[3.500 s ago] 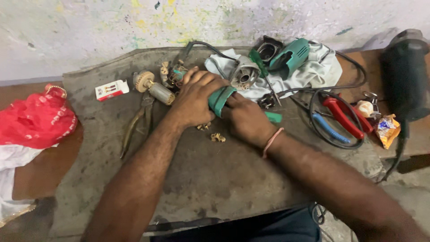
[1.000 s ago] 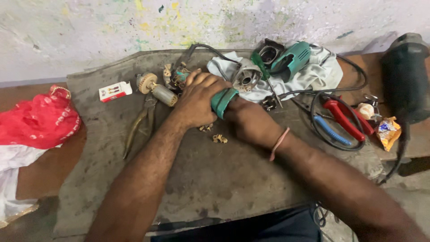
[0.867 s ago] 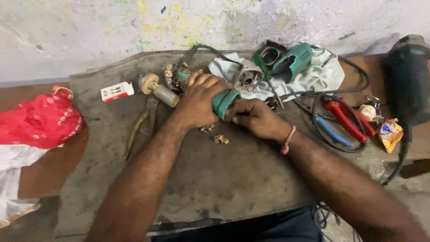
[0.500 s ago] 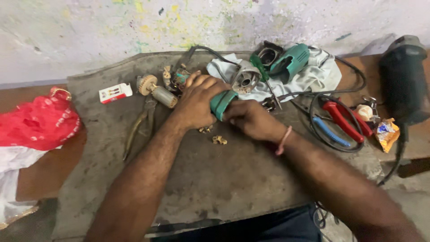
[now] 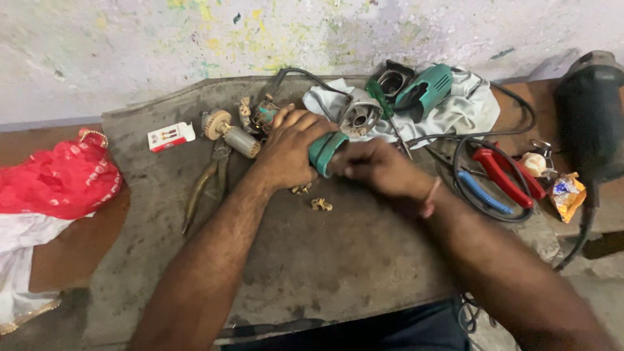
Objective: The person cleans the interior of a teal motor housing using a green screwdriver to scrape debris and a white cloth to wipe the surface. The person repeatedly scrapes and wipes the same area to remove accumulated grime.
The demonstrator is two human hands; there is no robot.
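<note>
Both hands are closing around a teal tool housing [image 5: 325, 151] at the middle of a cluttered grey mat [image 5: 325, 273].

The left hand [image 5: 292, 149] is wrapping the housing's left end while the right hand [image 5: 377, 169] is pinching its right end; the housing is sitting between the two palms. Small brass bits [image 5: 320, 205] are lying just below the grip, an armature [image 5: 234, 135] and pliers [image 5: 207, 185] to its left, a small white-and-red box [image 5: 170, 136] farther left, and red-handled cutters [image 5: 500, 179] to the right.
</note>
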